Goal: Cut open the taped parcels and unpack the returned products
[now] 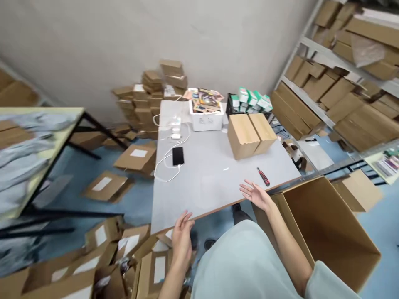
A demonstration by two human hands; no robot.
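Observation:
My left hand (pixel 182 234) hangs at the near edge of the white table (pixel 212 182), fingers loosely spread, holding nothing. My right hand (pixel 256 194) hovers over the table's near right corner, palm up and fingers apart, empty. A red utility knife (pixel 263 176) lies just beyond my right hand. Further back stand two closed cardboard boxes (pixel 251 135) side by side. A black phone (pixel 178 156) lies on the left part of the table, plugged into a white cable.
A large open cardboard box (pixel 327 232) stands on the floor at my right. A white bin with printed sheets (pixel 206 114) and a crate of green-white packs (pixel 251 99) sit at the table's far end. Labelled boxes litter the floor left; shelves of boxes (pixel 343 83) rise right.

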